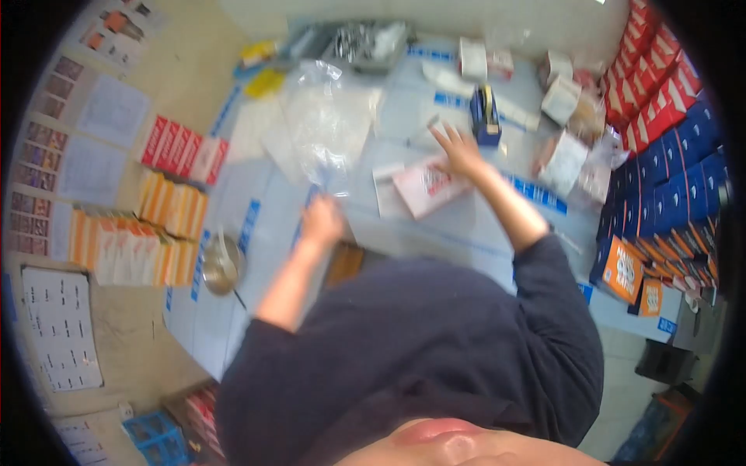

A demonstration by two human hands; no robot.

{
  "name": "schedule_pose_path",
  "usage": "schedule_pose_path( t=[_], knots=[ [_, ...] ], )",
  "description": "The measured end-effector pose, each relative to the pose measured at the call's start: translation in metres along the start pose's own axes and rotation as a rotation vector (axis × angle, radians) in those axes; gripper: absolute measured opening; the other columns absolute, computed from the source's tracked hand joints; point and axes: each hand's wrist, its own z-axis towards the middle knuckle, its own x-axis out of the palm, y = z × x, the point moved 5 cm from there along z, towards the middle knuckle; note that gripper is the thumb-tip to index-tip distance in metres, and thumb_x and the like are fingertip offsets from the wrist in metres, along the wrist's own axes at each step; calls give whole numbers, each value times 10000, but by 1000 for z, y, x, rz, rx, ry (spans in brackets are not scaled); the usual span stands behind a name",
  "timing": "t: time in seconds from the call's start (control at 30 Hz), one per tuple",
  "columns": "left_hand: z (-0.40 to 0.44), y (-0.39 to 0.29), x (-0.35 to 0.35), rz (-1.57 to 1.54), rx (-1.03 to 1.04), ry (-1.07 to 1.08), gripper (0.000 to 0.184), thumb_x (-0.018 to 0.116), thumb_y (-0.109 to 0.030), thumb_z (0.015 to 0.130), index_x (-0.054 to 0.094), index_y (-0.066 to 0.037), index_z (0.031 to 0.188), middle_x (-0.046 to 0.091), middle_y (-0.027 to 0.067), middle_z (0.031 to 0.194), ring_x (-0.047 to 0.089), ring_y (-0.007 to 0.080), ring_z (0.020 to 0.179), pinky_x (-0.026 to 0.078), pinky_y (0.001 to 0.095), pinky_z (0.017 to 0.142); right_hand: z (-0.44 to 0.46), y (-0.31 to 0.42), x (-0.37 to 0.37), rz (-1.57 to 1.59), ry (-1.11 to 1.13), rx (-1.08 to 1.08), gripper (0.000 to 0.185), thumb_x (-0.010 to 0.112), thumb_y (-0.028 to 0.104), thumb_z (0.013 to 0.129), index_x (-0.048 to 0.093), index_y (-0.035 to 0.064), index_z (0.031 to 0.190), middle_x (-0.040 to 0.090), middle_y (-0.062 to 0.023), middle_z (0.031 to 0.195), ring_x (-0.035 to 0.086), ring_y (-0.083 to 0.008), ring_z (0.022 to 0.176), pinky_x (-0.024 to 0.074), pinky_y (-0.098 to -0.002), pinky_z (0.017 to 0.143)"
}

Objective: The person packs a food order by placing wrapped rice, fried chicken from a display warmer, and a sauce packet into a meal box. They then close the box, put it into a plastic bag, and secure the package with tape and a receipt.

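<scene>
My left hand [322, 220] is closed at the lower edge of a clear plastic bag [330, 128], blurred by motion. Its fingers appear curled on the bag's edge. To the right, my right hand [458, 152] has its fingers spread, over the upper right part of a white packet with red print [426, 190]. Whether the palm touches the packet is unclear. Under that packet lies another pale flat piece [385, 192]. A dark blue tape dispenser [486, 120] stands just beyond my right hand.
Blue boxes [660, 171] and red boxes [653, 78] are stacked at the right. Orange-and-white boxes [132, 241] and a metal bowl [221, 264] are at the left. A grey tray [353, 46] sits at the back, with bagged packets [566, 159] at the right.
</scene>
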Motion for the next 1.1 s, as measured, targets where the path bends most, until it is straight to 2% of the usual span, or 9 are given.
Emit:
schedule_pose_path(
  t=[0.07, 0.1, 0.3, 0.53, 0.6, 0.8, 0.87, 1.0, 1.1],
  knots=[
    [-7, -21, 44, -145, -34, -54, 207, 589, -183, 710, 608, -83, 891, 587, 159, 939, 541, 358, 889, 417, 473, 797, -16, -56, 75, 492, -65, 511, 694, 576, 443, 788, 383, -6, 1281, 490, -233, 1211, 468, -372, 1126, 360, -376, 962],
    [3, -37, 53, -263, -35, -42, 231, 597, -197, 728, 601, -74, 924, 587, 166, 956, 544, 362, 895, 422, 460, 799, -23, -69, 95, 498, 158, 632, 618, 542, 441, 803, 472, -32, 1196, 568, -218, 1100, 543, -371, 1019, 409, -383, 893],
    [16, -68, 110, -957, -301, 268, 472, 586, -257, 826, 440, 25, 1176, 517, 183, 1164, 484, 270, 1093, 367, 381, 929, -59, -48, 104, 1401, 373, 884, 511, 579, 435, 788, 536, 82, 1155, 580, -130, 1057, 563, -255, 878, 451, -397, 701],
    [14, -54, 130, -1207, -444, 400, 413, 549, -173, 859, 367, -7, 1190, 493, 134, 1179, 490, 200, 1054, 380, 329, 910, -70, -15, 132, 1748, 405, 631, 486, 609, 320, 793, 493, -14, 1127, 541, -119, 1108, 523, -227, 998, 449, -328, 753],
    [14, -51, 136, -1254, -410, 408, 408, 538, -169, 867, 349, -9, 1191, 501, 128, 1160, 498, 187, 1034, 398, 318, 884, -68, -12, 124, 1415, -14, 679, 487, 594, 266, 808, 455, -53, 1149, 552, -120, 1091, 545, -222, 959, 455, -329, 757],
    [23, -59, 110, -1306, -566, 488, 338, 531, -210, 868, 420, -18, 1123, 531, 103, 1092, 515, 209, 1022, 423, 352, 852, -89, -4, 89, 1990, 432, 729, 463, 579, 215, 806, 438, -3, 1189, 544, -125, 1120, 551, -253, 1004, 477, -386, 822],
    [49, -53, 96, -679, -384, 456, 254, 552, -229, 840, 518, -42, 1008, 582, 123, 1017, 550, 251, 991, 432, 365, 821, -92, -13, 108, 2095, 381, 770, 438, 568, 208, 813, 445, 7, 1182, 543, -129, 1120, 547, -253, 1017, 470, -397, 843],
    [98, -86, -21, -162, -80, -274, 186, 578, -225, 768, 572, -61, 855, 622, 174, 887, 579, 357, 858, 444, 428, 749, -93, -21, 77, 2159, -56, 749, 450, 570, 189, 806, 425, 18, 1196, 537, -131, 1113, 549, -261, 1001, 460, -411, 846],
    [112, -118, -84, -449, -3, -329, 179, 572, -199, 791, 545, -44, 876, 622, 155, 741, 601, 346, 713, 460, 413, 643, -91, -14, -5, 2026, -438, 389, 490, 574, 162, 799, 381, 6, 1221, 505, -129, 1137, 519, -247, 1041, 453, -387, 854]
  ],
)
